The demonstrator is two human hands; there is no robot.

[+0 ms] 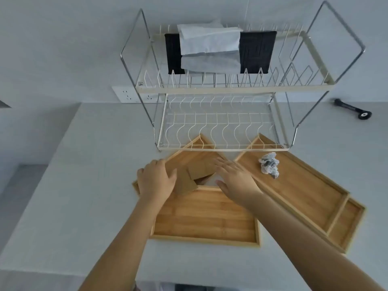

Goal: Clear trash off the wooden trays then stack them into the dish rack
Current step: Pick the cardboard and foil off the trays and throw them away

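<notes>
Three wooden trays lie on the white counter in front of a two-tier wire dish rack (220, 148). The near tray (205, 223) is bare. The tilted far-left tray (195, 156) holds brown cardboard pieces (189, 179). My left hand (155, 179) rests on that tray's left side, fingers touching the cardboard. My right hand (237, 179) hovers flat with fingers spread just right of the cardboard, holding nothing. The long right tray (304, 192) carries a crumpled paper ball (269, 164) near its far end.
The rack's upper tier holds a black cloth (258, 53) and white paper sheets (210, 43). A black tool (352, 109) lies on the counter at the far right. A wall socket (130, 94) sits behind the rack. The counter edge runs along the left.
</notes>
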